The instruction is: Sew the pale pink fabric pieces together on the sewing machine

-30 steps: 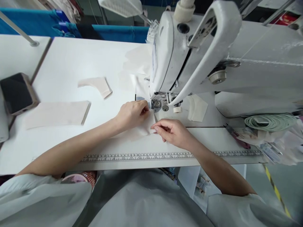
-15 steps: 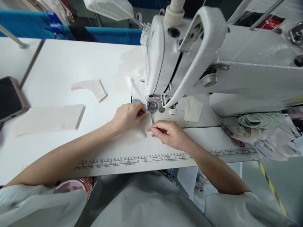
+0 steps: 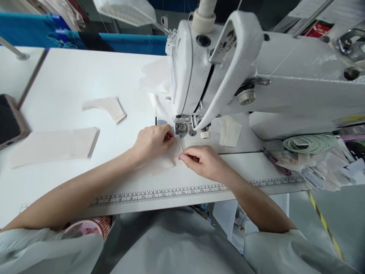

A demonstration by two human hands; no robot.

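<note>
A pale piece of fabric (image 3: 170, 156) lies on the table in front of the sewing machine (image 3: 186, 72), its far edge at the presser foot (image 3: 177, 128). My left hand (image 3: 154, 140) rests on the fabric just left of the foot, its thumb and fingers pinched together on the cloth. Nearer to me, my right hand (image 3: 201, 161) pinches the fabric's right edge between thumb and fingertips. The left hand and wrist cover part of the cloth.
Cut fabric pieces (image 3: 54, 147) lie at left, beside a phone (image 3: 11, 121). More pale pieces (image 3: 230, 131) sit right of the needle. A printed ruler (image 3: 171, 195) runs along the front edge. Rolled green cord (image 3: 309, 144), snips (image 3: 275, 161) and scraps crowd the right end.
The whole view has shifted slightly, with the machine and table a little further left. My right fingertips have moved slightly up along the fabric's edge; my left hand keeps its grip.
</note>
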